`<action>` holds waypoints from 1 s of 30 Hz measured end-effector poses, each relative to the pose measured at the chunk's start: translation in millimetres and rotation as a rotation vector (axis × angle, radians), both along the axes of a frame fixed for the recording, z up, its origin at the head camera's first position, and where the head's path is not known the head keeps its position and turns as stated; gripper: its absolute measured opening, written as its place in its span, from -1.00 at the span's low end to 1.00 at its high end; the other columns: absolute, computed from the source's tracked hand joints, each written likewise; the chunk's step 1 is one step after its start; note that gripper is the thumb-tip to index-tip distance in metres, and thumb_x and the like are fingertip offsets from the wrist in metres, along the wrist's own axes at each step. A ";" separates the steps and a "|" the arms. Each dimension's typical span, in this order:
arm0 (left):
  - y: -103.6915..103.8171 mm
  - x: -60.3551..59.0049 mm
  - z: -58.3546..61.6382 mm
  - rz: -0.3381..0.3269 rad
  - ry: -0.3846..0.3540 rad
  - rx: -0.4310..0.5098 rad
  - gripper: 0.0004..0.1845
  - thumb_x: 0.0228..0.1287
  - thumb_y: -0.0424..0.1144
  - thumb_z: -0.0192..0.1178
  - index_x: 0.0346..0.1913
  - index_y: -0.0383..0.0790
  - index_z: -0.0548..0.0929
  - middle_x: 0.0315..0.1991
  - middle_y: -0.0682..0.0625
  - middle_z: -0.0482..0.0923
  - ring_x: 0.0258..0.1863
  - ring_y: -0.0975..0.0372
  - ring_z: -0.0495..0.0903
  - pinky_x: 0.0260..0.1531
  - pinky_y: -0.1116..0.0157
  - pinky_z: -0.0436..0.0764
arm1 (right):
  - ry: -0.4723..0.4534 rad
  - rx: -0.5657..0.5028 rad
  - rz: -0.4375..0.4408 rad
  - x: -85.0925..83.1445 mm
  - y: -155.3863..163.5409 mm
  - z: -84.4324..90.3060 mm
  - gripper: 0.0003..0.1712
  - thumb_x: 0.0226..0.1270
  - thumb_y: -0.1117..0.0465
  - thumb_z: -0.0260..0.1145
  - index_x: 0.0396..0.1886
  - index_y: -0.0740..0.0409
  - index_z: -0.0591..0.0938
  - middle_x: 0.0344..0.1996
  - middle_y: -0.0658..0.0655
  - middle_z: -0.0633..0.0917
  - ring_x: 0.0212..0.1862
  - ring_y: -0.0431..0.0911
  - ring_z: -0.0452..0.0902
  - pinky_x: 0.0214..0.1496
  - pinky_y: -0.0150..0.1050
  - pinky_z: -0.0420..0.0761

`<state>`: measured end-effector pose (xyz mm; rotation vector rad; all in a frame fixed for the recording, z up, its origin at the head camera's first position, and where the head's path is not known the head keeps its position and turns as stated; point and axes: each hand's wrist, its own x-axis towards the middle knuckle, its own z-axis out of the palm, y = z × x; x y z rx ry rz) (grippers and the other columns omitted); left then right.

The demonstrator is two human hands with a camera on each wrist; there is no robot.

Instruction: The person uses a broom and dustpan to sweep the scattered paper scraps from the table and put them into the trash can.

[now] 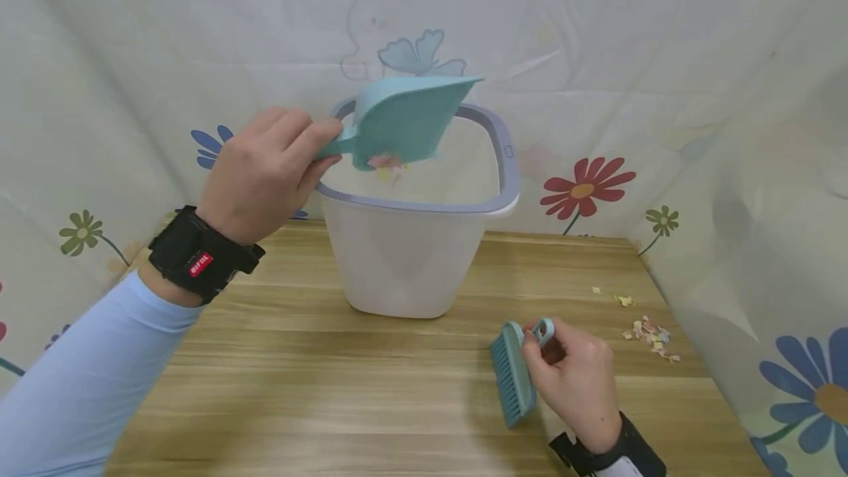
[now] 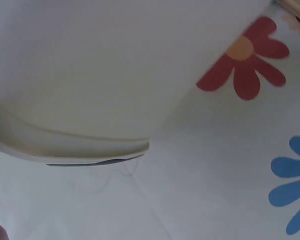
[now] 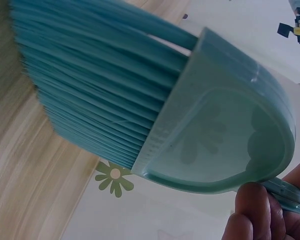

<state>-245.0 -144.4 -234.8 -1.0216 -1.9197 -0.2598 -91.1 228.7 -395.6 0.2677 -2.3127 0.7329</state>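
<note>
Over the bin [image 1: 424, 256], left hand [image 1: 265, 171] clamped on tilted dustpan [image 1: 404, 120]; right hand [image 1: 576, 381] clamped on brush [image 1: 511, 374].

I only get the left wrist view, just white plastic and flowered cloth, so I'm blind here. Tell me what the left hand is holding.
Observer: The left hand grips a teal dustpan by its handle, tipped over the white bin.
Operator: Say whether anything is coming out of it.
Observer: Pastel paper scraps sit at the dustpan's lower edge, above the bin's opening.
Operator: Report the right hand.
Observer: The right hand holds a teal brush low over the wooden table, bristles facing left.
Operator: Tell me if scraps remain on the table.
Observer: Yes, a small scatter of paper bits lies near the table's right edge.
</note>
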 end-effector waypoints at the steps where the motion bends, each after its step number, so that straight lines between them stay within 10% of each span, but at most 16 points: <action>1: 0.5 -0.5 -1.0 0.003 0.050 -0.019 -0.73 0.37 -0.38 0.36 0.07 -0.35 0.62 -0.36 -0.18 0.54 -0.41 -0.02 0.48 -0.40 0.15 0.56 | -0.001 -0.001 0.001 0.1 -0.1 -0.1 -0.84 0.06 0.48 0.38 -0.46 0.15 0.74 -0.64 -0.06 0.71 -0.64 -0.49 0.44 -0.61 -0.55 0.45; 5: 1.1 -0.8 -6.3 -0.009 0.130 0.010 -0.73 0.34 -0.42 0.38 0.05 -0.34 0.62 -0.40 -0.18 0.49 -0.46 -0.02 0.44 -0.47 0.16 0.52 | -0.007 0.001 0.004 0.6 -0.6 -0.7 -0.84 0.06 0.49 0.38 -0.46 0.16 0.74 -0.64 -0.05 0.72 -0.64 -0.49 0.45 -0.61 -0.55 0.45; 18: -20.8 20.0 -15.3 -0.026 -0.065 0.340 -0.56 0.46 -0.07 0.32 0.07 -0.44 0.70 -0.19 -0.30 0.73 -0.41 -0.08 0.62 -0.35 0.01 0.60 | -0.020 0.005 0.001 0.6 -0.7 -0.9 -0.84 0.07 0.48 0.38 -0.47 0.16 0.74 -0.65 -0.06 0.71 -0.64 -0.50 0.44 -0.61 -0.54 0.45; 30: -31.6 64.2 -50.3 -0.199 -0.083 0.328 -0.37 0.57 0.17 0.08 -0.11 -0.46 0.73 -0.41 -0.15 0.67 -0.56 0.19 0.41 -0.49 0.35 0.39 | -0.006 0.016 -0.002 0.0 1.0 0.8 -0.85 0.08 0.48 0.38 -0.47 0.16 0.74 -0.65 -0.05 0.71 -0.65 -0.48 0.45 -0.62 -0.55 0.45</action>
